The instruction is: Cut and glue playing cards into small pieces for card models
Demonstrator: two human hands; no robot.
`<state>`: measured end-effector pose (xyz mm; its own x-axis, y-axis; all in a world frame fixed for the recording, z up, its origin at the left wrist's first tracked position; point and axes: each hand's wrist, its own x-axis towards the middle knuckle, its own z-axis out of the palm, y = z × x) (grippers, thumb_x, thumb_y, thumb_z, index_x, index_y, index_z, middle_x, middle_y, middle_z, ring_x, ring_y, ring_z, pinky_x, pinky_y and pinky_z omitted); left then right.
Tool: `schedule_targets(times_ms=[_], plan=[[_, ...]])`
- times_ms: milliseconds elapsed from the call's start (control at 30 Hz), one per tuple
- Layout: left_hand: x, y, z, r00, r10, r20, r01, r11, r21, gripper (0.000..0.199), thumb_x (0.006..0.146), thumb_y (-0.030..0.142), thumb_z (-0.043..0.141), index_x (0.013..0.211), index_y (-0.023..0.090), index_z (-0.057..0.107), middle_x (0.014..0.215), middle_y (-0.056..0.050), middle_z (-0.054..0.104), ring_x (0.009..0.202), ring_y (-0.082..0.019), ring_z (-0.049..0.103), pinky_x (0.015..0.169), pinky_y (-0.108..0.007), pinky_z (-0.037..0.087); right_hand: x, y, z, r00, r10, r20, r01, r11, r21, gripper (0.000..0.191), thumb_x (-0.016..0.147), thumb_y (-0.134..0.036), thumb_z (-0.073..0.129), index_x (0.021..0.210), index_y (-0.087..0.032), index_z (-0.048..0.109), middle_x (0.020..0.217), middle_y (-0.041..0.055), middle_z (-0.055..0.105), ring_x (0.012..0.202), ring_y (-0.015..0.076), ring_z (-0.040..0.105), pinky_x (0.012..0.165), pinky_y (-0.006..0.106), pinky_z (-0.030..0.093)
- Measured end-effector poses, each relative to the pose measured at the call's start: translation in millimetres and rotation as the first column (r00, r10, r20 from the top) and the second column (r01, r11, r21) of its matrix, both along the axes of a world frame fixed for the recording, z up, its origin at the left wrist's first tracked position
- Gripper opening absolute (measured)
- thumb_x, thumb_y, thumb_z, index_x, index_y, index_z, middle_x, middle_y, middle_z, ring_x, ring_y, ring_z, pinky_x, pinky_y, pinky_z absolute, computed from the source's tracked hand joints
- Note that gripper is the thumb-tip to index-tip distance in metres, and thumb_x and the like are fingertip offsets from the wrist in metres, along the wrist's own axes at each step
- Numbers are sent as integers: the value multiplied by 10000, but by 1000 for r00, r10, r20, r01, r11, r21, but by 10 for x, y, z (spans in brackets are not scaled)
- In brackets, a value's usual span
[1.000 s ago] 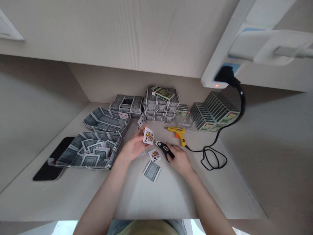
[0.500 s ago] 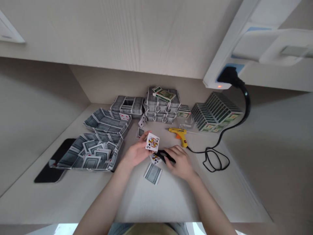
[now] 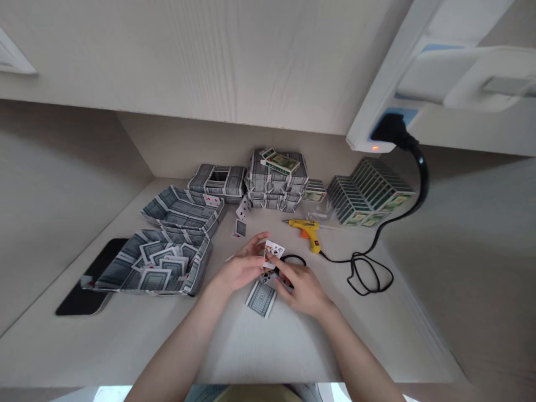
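My left hand (image 3: 243,269) is closed on a playing card (image 3: 273,249), pinching it by its left side with the queen's picture side showing. The index finger of my right hand (image 3: 299,285) presses on the face of that card, while its thumb stands apart below; the other fingers are partly hidden. Black-handled scissors (image 3: 295,257) show just behind my right hand, their blades mostly covered. Under the hands lies another picture card (image 3: 268,276), partly hidden. A card piece (image 3: 261,298) with its patterned grey-green back up rests on the desk nearer me.
Trays built from cards, one holding loose cards (image 3: 161,267), stand left beside a dark phone (image 3: 77,296). Card-covered boxes (image 3: 277,181) and stacked card packs (image 3: 368,192) line the back. A yellow glue gun (image 3: 307,231) trails a black cord (image 3: 368,254).
My right hand has let go of the scissors and put its index finger on the card. My left hand has moved slightly right and down, and the card is now tilted.
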<state>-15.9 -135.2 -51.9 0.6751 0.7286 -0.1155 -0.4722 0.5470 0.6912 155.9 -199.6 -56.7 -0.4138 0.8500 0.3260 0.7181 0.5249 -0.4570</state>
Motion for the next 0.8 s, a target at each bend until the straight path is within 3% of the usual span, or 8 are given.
schedule_targets(times_ms=[200, 333, 500, 633, 800], plan=[[45, -36, -15, 999, -44, -12, 44, 998, 41, 618, 586, 95, 687, 1134, 281, 471, 1029, -33, 552, 855, -163, 555, 735, -314, 438, 1, 10, -37, 999, -17, -29, 18, 999, 34, 544, 794, -182, 468, 1320, -235, 344, 788, 40, 632, 667, 169, 563, 629, 296, 439], [61, -42, -16, 1000, -5, -10, 5, 999, 41, 573, 594, 78, 677, 1104, 253, 483, 1031, -38, 553, 893, -173, 551, 761, -312, 434, -20, -12, -37, 978, -64, -198, 53, 997, -60, 489, 801, -195, 472, 1280, -251, 390, 823, 44, 621, 657, 154, 557, 648, 298, 462], [83, -13, -16, 978, 161, -129, -145, 981, 127, 508, 597, 108, 685, 1049, 234, 493, 954, -14, 548, 850, -144, 545, 735, -266, 427, -58, -23, -28, 805, -219, -552, 60, 955, -291, 590, 764, -248, 552, 1301, -237, 309, 918, 55, 591, 711, 138, 571, 611, 265, 502], [168, -33, -54, 897, 350, -269, -239, 897, 371, 537, 566, 126, 713, 1035, 226, 473, 1002, -20, 540, 909, -154, 535, 808, -283, 418, -88, 31, -24, 663, -325, -675, -1, 901, -434, 494, 762, -344, 567, 1220, -218, 436, 1116, 98, 547, 931, 178, 564, 690, 285, 516], [279, -162, -90, 824, 462, -329, -193, 774, 603, 529, 617, 150, 676, 1088, 212, 444, 1101, -69, 523, 1001, -185, 522, 902, -329, 391, -105, 85, -41, 536, -417, -734, -11, 866, -501, 447, 721, -358, 619, 1130, -202, 524, 1131, 90, 567, 1034, 200, 539, 819, 312, 480]])
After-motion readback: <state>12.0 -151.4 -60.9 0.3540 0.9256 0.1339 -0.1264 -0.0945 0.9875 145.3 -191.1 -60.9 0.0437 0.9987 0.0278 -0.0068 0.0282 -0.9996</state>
